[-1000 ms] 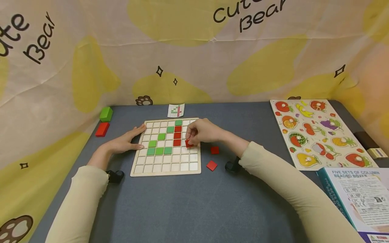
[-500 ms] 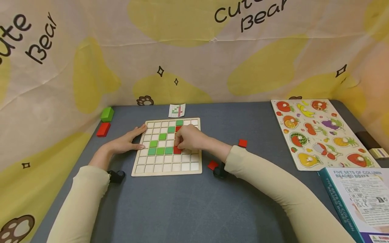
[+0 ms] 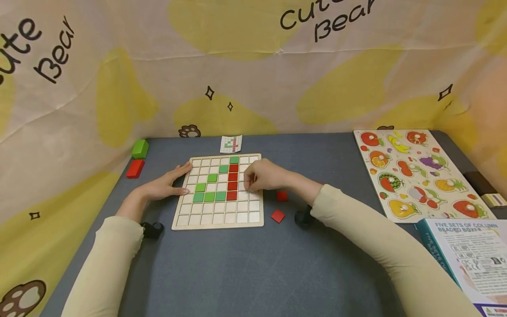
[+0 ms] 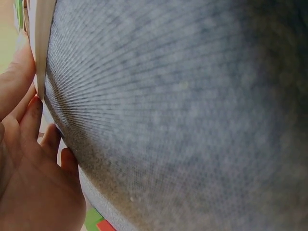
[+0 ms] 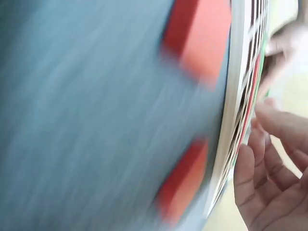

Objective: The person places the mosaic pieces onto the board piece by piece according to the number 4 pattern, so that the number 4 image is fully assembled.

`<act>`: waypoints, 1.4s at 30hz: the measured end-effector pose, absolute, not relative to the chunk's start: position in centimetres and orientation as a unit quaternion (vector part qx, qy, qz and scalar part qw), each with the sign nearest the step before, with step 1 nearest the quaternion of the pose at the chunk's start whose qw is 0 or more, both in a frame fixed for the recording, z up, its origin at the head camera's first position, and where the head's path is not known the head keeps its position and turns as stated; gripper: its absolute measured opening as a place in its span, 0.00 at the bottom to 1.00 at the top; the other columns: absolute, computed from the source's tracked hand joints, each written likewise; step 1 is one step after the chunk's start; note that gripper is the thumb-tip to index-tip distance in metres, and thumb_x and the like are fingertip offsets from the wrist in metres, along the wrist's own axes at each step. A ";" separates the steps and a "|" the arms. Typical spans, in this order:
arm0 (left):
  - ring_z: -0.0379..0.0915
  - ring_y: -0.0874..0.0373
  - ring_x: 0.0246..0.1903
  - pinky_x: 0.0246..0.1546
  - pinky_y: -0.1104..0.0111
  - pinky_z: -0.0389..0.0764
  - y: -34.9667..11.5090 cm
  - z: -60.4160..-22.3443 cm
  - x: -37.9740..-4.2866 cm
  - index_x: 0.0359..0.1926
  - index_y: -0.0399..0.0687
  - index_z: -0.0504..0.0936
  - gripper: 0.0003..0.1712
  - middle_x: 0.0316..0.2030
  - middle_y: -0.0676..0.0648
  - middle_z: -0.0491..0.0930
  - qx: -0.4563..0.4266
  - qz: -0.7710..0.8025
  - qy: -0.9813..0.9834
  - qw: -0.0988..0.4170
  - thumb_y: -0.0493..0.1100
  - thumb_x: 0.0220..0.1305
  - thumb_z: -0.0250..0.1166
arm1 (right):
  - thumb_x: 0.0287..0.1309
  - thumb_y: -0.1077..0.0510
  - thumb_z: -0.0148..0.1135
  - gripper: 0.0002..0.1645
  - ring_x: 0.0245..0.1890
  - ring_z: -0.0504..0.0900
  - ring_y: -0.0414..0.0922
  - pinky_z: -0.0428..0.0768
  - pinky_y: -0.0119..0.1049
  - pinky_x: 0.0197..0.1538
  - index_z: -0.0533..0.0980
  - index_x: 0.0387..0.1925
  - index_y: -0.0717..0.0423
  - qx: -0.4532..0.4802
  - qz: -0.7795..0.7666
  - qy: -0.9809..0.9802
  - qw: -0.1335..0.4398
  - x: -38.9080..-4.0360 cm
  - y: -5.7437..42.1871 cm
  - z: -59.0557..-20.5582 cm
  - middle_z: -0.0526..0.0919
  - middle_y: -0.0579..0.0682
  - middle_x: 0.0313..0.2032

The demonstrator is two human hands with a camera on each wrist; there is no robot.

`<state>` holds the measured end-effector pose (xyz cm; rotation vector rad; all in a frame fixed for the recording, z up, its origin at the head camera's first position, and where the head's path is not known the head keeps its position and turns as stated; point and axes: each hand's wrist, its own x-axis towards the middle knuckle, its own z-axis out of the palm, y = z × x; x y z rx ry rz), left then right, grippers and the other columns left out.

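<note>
A light wooden grid board (image 3: 218, 227) lies on the table, with green tiles (image 3: 209, 196) in a slanting line and a row and a column of red tiles (image 3: 233, 177). My left hand (image 3: 160, 186) rests on the board's left edge, thumb and fingers spread and touching the rim. Over the squares right of the red column is my right hand (image 3: 269, 175), its fingers loosely bent. In the right wrist view no tile shows between those fingers (image 5: 245, 168). Two loose red tiles (image 3: 277, 215) lie to the right of the board.
A small pattern card (image 3: 231, 144) lies behind the board. Green blocks (image 3: 140, 149) and red blocks (image 3: 135, 169) sit far left. At right are a fruit puzzle board (image 3: 420, 176), a box (image 3: 467, 255) and a dark object (image 3: 480, 182). A cloth backdrop (image 3: 253, 88) hangs behind.
A red tile went from my right hand into the square at the bottom of the red column. The hand has since drawn back rightward. My left hand stays at the board's edge.
</note>
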<state>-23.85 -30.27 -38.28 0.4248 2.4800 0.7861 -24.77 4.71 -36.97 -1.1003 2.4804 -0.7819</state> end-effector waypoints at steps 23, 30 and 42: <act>0.20 0.32 0.77 0.70 0.30 0.31 -30.1 -38.2 -23.9 0.79 0.47 0.40 0.53 0.79 0.37 0.31 0.165 0.287 0.911 0.245 0.48 0.65 0.65 | 0.45 0.65 0.76 0.17 0.38 0.72 0.44 0.73 0.33 0.40 0.83 0.38 0.48 -0.364 -0.257 0.840 0.309 -25.7 12.2 -37.1 0.77 0.50 0.36; 0.19 0.33 0.77 0.70 0.30 0.31 -30.2 -38.2 -23.7 0.79 0.47 0.39 0.53 0.79 0.37 0.31 0.163 0.283 0.913 0.245 0.48 0.66 0.65 | 0.45 0.59 0.78 0.14 0.29 0.75 0.41 0.73 0.32 0.34 0.77 0.28 0.53 -0.317 -0.252 0.887 0.221 -25.2 11.1 -36.9 0.80 0.47 0.28; 0.19 0.33 0.77 0.70 0.30 0.30 -30.3 -38.2 -23.8 0.79 0.47 0.40 0.54 0.79 0.37 0.30 0.165 0.291 0.911 0.243 0.49 0.64 0.66 | 0.54 0.62 0.69 0.02 0.26 0.78 0.37 0.72 0.27 0.34 0.83 0.31 0.53 -0.321 -0.322 0.880 0.138 -22.0 3.9 -36.1 0.84 0.46 0.24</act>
